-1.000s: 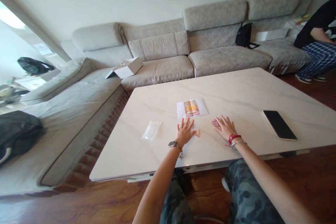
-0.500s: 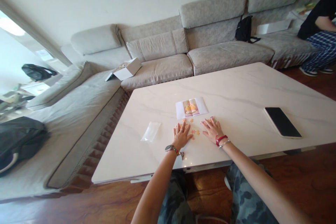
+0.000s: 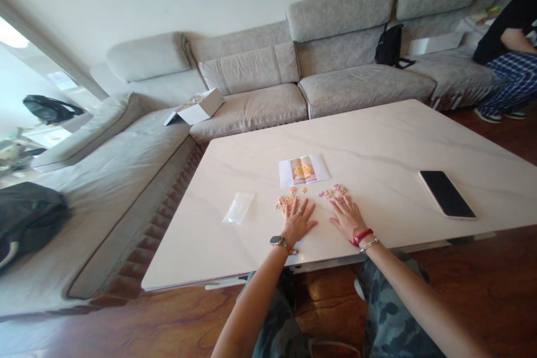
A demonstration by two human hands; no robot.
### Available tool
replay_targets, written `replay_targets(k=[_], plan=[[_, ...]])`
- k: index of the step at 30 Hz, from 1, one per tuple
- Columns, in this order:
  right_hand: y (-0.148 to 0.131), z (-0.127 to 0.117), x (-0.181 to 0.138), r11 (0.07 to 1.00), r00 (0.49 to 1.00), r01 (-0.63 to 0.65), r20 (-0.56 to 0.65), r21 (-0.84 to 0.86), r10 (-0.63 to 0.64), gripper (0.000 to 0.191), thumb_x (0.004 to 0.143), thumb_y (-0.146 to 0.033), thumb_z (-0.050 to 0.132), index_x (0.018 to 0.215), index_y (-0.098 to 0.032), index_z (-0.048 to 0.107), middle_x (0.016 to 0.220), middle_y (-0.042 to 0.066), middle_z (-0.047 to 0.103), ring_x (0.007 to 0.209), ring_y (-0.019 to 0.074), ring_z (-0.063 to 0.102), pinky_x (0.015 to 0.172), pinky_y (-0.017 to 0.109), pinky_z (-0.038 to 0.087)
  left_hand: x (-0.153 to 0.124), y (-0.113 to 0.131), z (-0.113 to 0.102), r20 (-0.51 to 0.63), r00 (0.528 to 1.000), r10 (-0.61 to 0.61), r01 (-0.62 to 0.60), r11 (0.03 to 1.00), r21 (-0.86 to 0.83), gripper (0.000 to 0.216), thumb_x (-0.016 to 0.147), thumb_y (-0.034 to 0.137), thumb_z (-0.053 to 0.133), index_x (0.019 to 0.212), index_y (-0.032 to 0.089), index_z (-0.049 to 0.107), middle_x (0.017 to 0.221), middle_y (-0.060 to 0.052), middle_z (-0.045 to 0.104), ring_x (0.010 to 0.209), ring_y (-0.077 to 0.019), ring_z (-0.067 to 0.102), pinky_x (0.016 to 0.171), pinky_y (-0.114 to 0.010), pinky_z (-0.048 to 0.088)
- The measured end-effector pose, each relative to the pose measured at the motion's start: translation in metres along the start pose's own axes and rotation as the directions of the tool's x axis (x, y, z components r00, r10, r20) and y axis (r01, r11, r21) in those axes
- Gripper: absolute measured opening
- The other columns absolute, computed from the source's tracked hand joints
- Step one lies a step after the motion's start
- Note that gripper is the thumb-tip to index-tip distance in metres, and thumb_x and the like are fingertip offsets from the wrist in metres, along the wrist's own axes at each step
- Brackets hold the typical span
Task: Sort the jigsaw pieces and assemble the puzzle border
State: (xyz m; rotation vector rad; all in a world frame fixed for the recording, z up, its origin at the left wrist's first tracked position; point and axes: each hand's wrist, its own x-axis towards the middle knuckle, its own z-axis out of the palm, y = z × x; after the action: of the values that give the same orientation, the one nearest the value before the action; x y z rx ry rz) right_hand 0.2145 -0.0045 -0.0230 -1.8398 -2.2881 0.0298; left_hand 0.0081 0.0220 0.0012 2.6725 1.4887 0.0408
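Observation:
Small jigsaw puzzle pieces lie in two groups on the marbled white table (image 3: 369,145). My left hand (image 3: 297,222) is spread palm down at the near edge of the orange puzzle pieces (image 3: 282,201), its fingertips over some of them. Palm down too, with fingers apart, my right hand (image 3: 348,217) rests just below the pinkish puzzle pieces (image 3: 333,191). Neither hand holds anything. Beyond the pieces lies a creased picture sheet (image 3: 305,170) showing two yellow figures. What lies under the palms is hidden.
A clear plastic bag (image 3: 238,208) lies left of the pieces. Far to the right is a dark-screened tablet (image 3: 447,194). Behind the table runs a grey sofa (image 3: 260,109) with an open white box (image 3: 203,107) and a black backpack (image 3: 389,46). A person (image 3: 509,50) sits at the far right.
Both hands have drawn back toward me, uncovering more puzzle pieces in both groups. Pieces that lay between the hands are no longer seen there. The view has shifted slightly.

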Motion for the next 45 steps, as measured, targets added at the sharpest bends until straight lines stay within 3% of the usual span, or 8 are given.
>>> replay_targets(k=[6,10,15,20,27,37,45], plan=[[-0.006,0.001,-0.002,0.990,0.991,0.132,0.010,0.042,-0.133,0.049,0.082,-0.035,0.041,0.130,-0.022,0.039,0.134,0.006,0.041,0.127,0.0329,0.024,0.102,0.060,0.007,-0.006,-0.004,-0.003,-0.032,0.996,-0.085,0.085,0.996,0.014,0.058,0.081,0.053,0.040,0.133,0.030,0.030,0.143,-0.003,0.024,0.132,-0.0303,0.013,0.104,-0.052,0.017],[-0.009,0.000,0.003,0.986,0.987,0.155,0.031,0.066,-0.157,0.048,0.084,-0.032,0.037,0.132,-0.024,0.036,0.134,0.004,0.042,0.126,0.0309,0.027,0.101,0.061,0.003,0.004,0.006,-0.006,-0.061,0.998,-0.005,0.006,1.000,0.014,0.055,0.085,0.049,0.034,0.135,0.029,0.026,0.144,-0.001,0.022,0.133,-0.0286,0.012,0.105,-0.053,0.017],[-0.001,0.004,-0.001,0.994,0.996,0.091,-0.003,0.065,-0.091,0.048,0.086,-0.026,0.029,0.133,-0.017,0.033,0.137,0.011,0.036,0.127,0.0266,0.028,0.101,0.052,0.017,0.033,0.021,-0.012,-0.055,0.992,0.114,-0.114,0.993,-0.003,0.047,0.089,0.034,0.025,0.136,0.027,0.023,0.143,0.001,0.023,0.133,-0.0240,0.013,0.104,-0.051,0.020],[0.009,0.007,-0.007,0.999,0.999,0.023,-0.035,0.024,-0.022,0.045,0.083,-0.031,0.037,0.127,-0.020,0.043,0.136,0.011,0.038,0.129,0.0309,0.022,0.098,0.051,0.023,0.053,0.031,-0.014,0.021,0.984,0.178,-0.177,0.983,-0.048,0.045,0.090,0.031,0.023,0.134,0.025,0.026,0.141,0.000,0.029,0.129,-0.0198,0.025,0.101,-0.046,0.029],[0.005,0.002,-0.006,0.999,0.995,-0.033,-0.097,0.019,0.035,0.047,0.083,-0.033,0.037,0.125,-0.012,0.044,0.131,0.014,0.042,0.127,0.0311,0.024,0.099,0.047,0.023,0.044,0.032,-0.011,0.012,0.986,0.165,-0.164,0.986,-0.025,0.045,0.090,0.035,0.024,0.133,0.024,0.028,0.142,-0.004,0.028,0.130,-0.0198,0.023,0.102,-0.046,0.027],[0.004,-0.001,-0.013,0.999,0.993,0.048,-0.108,-0.013,-0.049,0.038,0.084,-0.029,0.039,0.120,-0.024,0.050,0.127,0.010,0.047,0.120,0.0291,0.035,0.095,0.048,0.024,0.041,0.032,-0.009,0.014,0.977,0.214,-0.215,0.976,0.022,0.043,0.090,0.039,0.024,0.132,0.030,0.030,0.140,-0.001,0.031,0.128,-0.0238,0.026,0.096,-0.052,0.034],[0.008,0.002,-0.017,0.999,0.993,-0.021,-0.120,-0.031,0.017,0.035,0.085,-0.032,0.038,0.116,-0.025,0.054,0.122,0.012,0.048,0.113,0.0269,0.041,0.091,0.046,0.030,0.034,0.031,-0.004,-0.027,0.978,0.208,-0.205,0.974,0.097,0.048,0.089,0.042,0.025,0.135,0.028,0.025,0.143,-0.002,0.026,0.130,-0.0255,0.022,0.098,-0.054,0.030]])
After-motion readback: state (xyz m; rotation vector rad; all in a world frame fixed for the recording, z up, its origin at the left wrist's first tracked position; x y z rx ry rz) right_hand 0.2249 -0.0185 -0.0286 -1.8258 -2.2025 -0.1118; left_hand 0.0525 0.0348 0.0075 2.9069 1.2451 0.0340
